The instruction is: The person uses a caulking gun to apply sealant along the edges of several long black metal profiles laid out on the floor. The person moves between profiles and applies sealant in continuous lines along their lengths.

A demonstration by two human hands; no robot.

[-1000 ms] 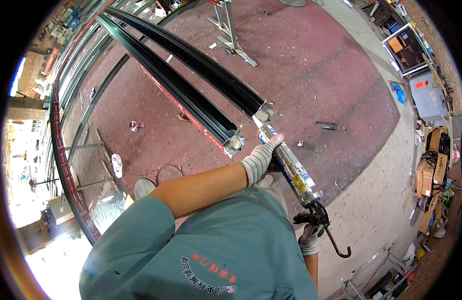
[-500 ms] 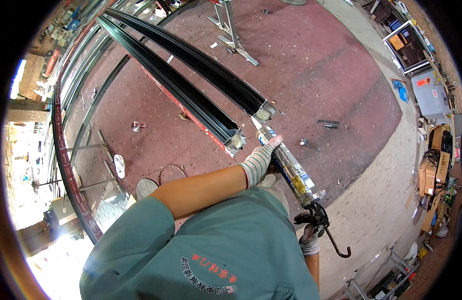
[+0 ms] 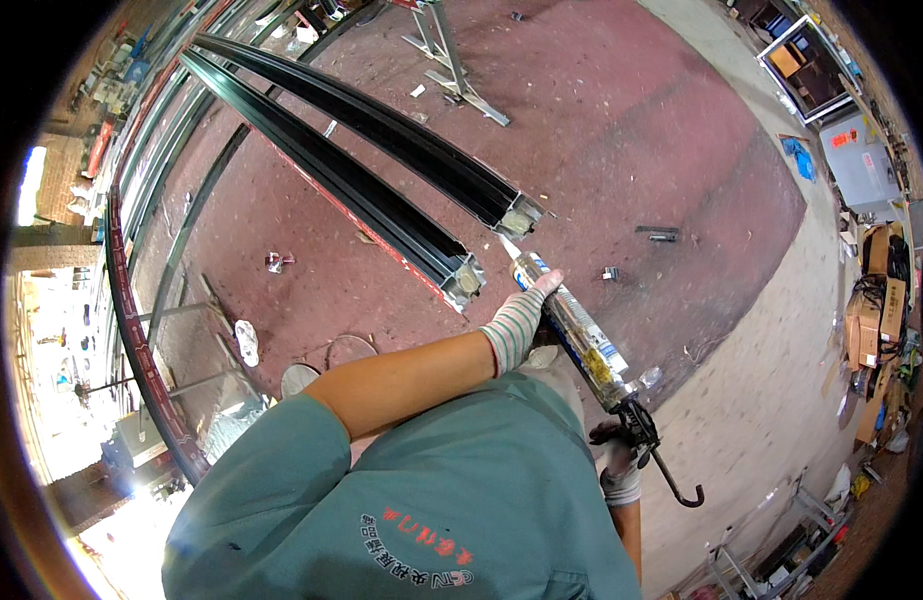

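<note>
A caulking gun loaded with a sealant tube slants across in front of me, its white nozzle pointing up and left. Around the front of the tube wraps my left hand in a striped glove. My right hand, gloved with dark fingers, grips the gun's handle at the rear, beside the hooked rod. The nozzle tip lies close to the cut end of the farther black metal profile; whether they touch I cannot tell. A second black profile, edged with red tape, runs alongside to the left.
A metal stand is on the red floor at the back. Long profiles and a curved rail line the left. Small scraps lie on the floor. Cardboard boxes and a grey cabinet stand at right; a ladder is lower right.
The view has shifted slightly, so the profiles appear a little further left and up. Both hands keep their hold on the caulking gun, and the nozzle remains near the profile end.
</note>
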